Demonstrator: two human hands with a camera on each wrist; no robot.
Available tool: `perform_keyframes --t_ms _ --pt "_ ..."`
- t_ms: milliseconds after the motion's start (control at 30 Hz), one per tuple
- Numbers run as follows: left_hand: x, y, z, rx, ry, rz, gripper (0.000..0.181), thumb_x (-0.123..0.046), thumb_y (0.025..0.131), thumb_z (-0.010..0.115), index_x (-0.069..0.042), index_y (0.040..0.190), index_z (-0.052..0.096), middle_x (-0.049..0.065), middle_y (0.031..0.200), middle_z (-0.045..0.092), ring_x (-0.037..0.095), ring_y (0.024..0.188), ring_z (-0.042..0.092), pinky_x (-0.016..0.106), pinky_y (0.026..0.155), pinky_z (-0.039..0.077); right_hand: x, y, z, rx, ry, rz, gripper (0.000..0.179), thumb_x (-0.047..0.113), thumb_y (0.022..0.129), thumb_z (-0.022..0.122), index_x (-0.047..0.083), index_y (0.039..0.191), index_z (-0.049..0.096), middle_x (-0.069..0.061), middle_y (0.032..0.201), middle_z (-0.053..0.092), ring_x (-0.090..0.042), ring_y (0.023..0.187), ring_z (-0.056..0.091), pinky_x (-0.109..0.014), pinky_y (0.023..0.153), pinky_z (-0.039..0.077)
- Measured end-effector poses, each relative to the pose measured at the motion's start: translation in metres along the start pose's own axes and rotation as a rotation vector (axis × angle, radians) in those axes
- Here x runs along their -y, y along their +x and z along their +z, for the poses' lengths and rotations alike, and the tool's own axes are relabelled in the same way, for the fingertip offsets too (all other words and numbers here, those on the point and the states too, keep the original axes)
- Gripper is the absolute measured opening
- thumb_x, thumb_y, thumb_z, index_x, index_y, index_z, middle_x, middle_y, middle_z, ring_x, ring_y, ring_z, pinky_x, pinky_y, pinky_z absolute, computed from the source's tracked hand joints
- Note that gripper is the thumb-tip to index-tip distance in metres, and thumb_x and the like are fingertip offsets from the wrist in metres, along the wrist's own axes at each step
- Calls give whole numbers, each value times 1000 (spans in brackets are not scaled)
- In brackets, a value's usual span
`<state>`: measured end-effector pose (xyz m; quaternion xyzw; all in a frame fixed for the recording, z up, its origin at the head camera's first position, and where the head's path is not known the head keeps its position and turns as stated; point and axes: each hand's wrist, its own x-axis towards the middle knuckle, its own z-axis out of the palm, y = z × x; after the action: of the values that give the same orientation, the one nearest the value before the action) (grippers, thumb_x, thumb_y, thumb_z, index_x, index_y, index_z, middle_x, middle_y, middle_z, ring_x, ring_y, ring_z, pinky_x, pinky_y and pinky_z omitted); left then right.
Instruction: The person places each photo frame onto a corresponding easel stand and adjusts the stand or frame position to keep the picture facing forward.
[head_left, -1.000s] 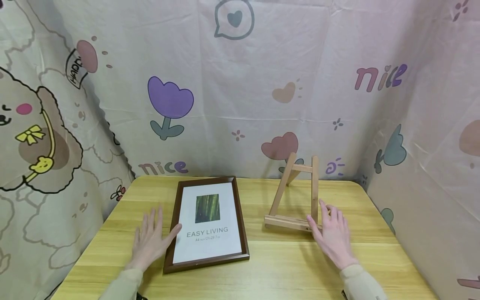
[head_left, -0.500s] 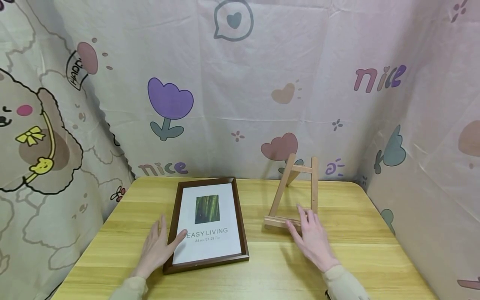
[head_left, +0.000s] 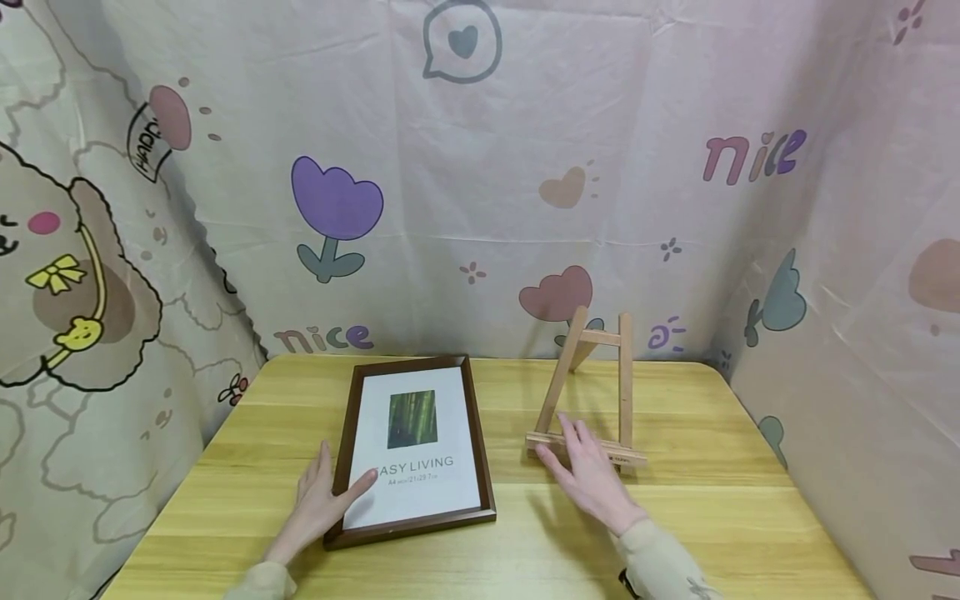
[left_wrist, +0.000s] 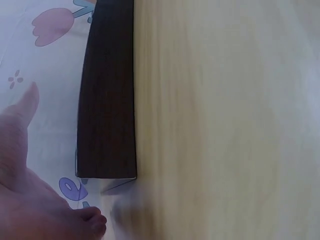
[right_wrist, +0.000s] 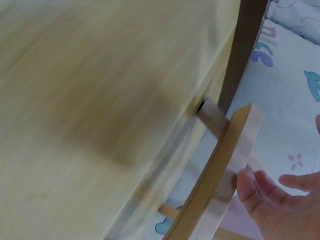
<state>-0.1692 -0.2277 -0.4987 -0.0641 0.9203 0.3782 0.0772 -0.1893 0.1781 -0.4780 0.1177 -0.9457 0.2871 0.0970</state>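
Note:
A dark brown picture frame [head_left: 408,504] lies flat on the left half of the table, holding a white sheet with a green picture and "EASY LIVING" lettering. Beside its left edge is my left hand [head_left: 315,507], fingers extended, thumb reaching over the lower left of the sheet. In the left wrist view, the frame's dark side [left_wrist: 107,100] runs beside the thumb. A small wooden tabletop easel [head_left: 625,383] stands at the right. My right hand [head_left: 592,483] is over its front ledge [right_wrist: 220,175], fingers loosely extended; in the right wrist view the fingertips overlap that ledge.
The wooden table [head_left: 720,517] carries both things. A patterned cloth [head_left: 465,167] hangs behind it and along both sides. Bare tabletop shows between the frame and the easel.
My right hand has moved left along the easel's ledge, from its right end toward its left part. My left hand has shifted slightly right and nearer, its thumb further over the frame.

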Motion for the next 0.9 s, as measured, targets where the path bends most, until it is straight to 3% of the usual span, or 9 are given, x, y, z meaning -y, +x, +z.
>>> perform_keyframes --t_ms 133,267,367,467,567,733,900 --pt "2 0 1 14 -30 0 123 -58 90 65 7 156 -15 40 162 -6 65 145 -5 79 115 11 8 3 4 68 84 6 75 49 101 54 6 158 31 -26 147 48 -51 130 51 -71 105 42" --pt "4 -1 1 33 -53 -6 126 -55 87 70 7 156 -14 41 161 -7 65 146 -4 79 114 14 15 4 8 124 140 16 78 52 100 54 8 159 27 -26 157 39 -52 143 37 -75 111 32" --pt "6 -2 0 42 -68 -8 127 -53 85 73 6 157 -13 40 162 -7 63 146 -3 79 114 16 21 7 12 140 170 -2 79 50 100 55 7 159 28 -25 146 51 -47 133 50 -68 107 43" --pt "11 -2 -1 48 -65 1 128 -51 84 76 5 157 -12 39 162 -6 63 146 -1 79 114 17 25 10 18 158 191 -42 78 47 100 57 2 157 29 -20 126 60 -32 108 60 -46 92 55" --pt "15 -2 -2 58 -42 15 129 -49 82 78 6 157 -10 39 162 -3 63 146 1 79 114 18 29 12 23 195 203 -67 77 46 100 58 0 156 30 -17 121 59 -20 95 57 -31 79 52" --pt "17 -3 -5 88 -22 24 129 -48 81 80 7 157 -7 41 161 -1 64 145 5 80 112 20 32 13 30 266 229 -78 81 50 98 58 1 156 30 -17 125 58 -16 93 56 -26 74 49" --pt "20 -3 -9 128 -28 36 127 -46 81 81 7 158 -4 41 160 -1 65 144 7 80 111 23 33 16 37 348 311 -79 84 47 96 64 -2 155 30 -19 125 60 -21 98 61 -32 81 54"
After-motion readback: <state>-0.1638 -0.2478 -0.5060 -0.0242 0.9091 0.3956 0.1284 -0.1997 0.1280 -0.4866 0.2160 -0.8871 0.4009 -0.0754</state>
